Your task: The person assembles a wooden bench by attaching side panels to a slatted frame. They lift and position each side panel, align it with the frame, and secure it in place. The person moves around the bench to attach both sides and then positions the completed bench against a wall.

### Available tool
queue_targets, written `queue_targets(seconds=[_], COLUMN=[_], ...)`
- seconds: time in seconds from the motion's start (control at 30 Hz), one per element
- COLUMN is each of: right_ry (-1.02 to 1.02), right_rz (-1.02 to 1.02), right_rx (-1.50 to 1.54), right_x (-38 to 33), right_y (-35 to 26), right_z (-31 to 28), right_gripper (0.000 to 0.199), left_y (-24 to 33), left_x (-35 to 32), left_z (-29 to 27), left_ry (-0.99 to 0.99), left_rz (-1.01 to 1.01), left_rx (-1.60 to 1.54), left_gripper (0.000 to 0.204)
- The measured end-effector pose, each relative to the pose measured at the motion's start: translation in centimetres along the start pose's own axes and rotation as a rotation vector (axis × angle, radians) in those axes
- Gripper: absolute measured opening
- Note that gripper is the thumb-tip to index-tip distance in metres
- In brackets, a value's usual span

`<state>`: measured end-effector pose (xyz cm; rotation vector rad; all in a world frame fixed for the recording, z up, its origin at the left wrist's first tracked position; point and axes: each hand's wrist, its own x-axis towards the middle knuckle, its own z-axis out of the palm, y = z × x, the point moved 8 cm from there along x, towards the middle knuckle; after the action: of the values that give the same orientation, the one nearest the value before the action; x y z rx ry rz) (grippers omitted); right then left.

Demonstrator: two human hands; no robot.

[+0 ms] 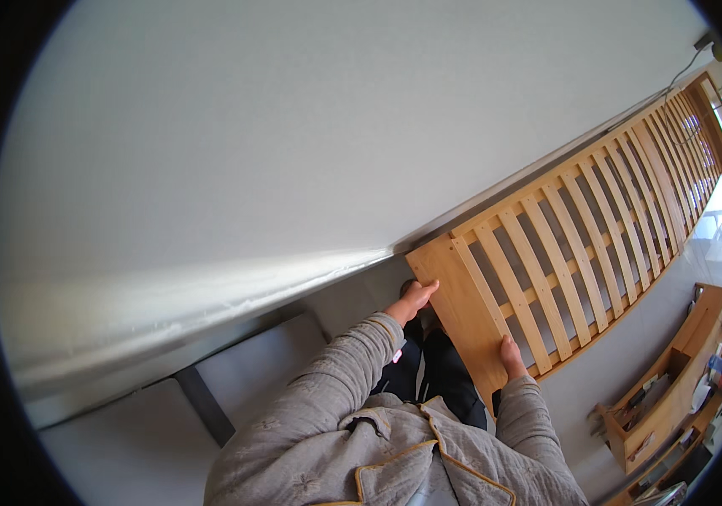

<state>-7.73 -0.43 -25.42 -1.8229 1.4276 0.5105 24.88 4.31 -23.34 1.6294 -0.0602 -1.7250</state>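
A long light-wood slatted frame (562, 287) stretches from just in front of me to the far right along the wall. Its near end is a wide flat end board (460, 304). My left hand (417, 297) is closed on that board's near edge, thumb lying over the top. Farther right, my right hand (511, 356) grips the board by its right side, next to the first slat, with its fingers partly hidden. Both forearms are in grey quilted sleeves, and my legs show just below the board.
A pale wall (234, 152) runs along the left, close to the frame. Grey panels (125, 447) lie on the floor at lower left. To the right stands an open wooden drawer unit (673, 384) with items inside. A cable (688, 67) hangs at the far end.
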Motion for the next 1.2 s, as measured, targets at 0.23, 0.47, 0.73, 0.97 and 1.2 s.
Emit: queue_targets(seconds=[0.23,0.47,0.73,0.97,1.2], right_ry=[0.138,-0.032,-0.074,-0.023,-0.045], right_rz=[-0.050,0.242,0.277,0.305,0.387], right_rx=[-0.010,0.220,0.245,0.276,0.239], right_x=[1.0,0.6,0.5,0.0,-0.2], right_y=[-0.3,2.3,1.7,1.3,1.6], right_z=[-0.4,2.0,1.5,1.2,1.4], right_gripper=[0.029,0.049,0.054,0.052,0.052], left_y=[0.3,-0.8,-0.1,-0.4,0.1], left_x=[1.2,0.1,0.4,-0.1,0.2], left_z=[-0.5,-0.5,-0.4,-0.3,-0.2], left_ry=[-0.023,-0.020,-0.045,0.005,-0.010], left_rz=[-0.051,-0.122,-0.126,-0.172,-0.176], left_rx=[0.003,0.033,0.050,-0.015,-0.013], left_gripper=[0.037,0.032,0.040,0.034,0.033])
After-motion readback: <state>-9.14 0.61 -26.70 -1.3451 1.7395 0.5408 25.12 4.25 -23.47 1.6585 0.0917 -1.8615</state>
